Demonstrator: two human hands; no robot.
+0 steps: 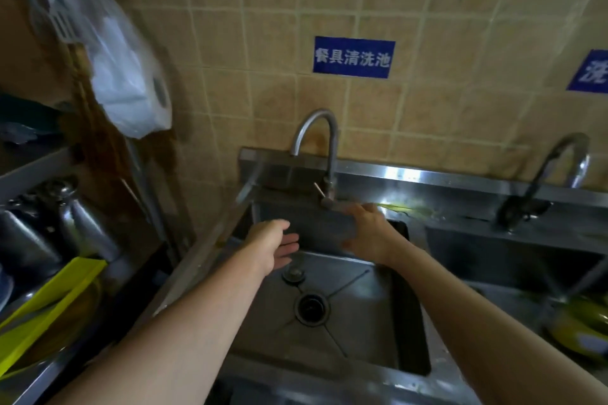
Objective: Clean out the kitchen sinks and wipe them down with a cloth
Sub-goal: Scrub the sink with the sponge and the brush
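Observation:
The left steel sink [358, 332] lies below me with a round drain [311, 306] and a small stopper [294, 273] in its floor. A dark grey cloth [312, 227] hangs spread in front of the sink's back wall, under the curved faucet [316, 138]. My right hand [371, 233] grips the cloth's right edge, fingers on top and thumb below. My left hand [274, 245] is at the cloth's lower left corner with its fingers straight; whether it touches the cloth I cannot tell. The view is blurred.
A second sink [513, 256] to the right holds yellow-green dishes [582, 325] and has its own faucet [559, 174]. Green residue [408, 209] lies on the deck between the sinks. At the left, a shelf carries metal pots [79, 223] and a yellow-green tray [49, 306]. A bag of paper rolls [128, 85] hangs above.

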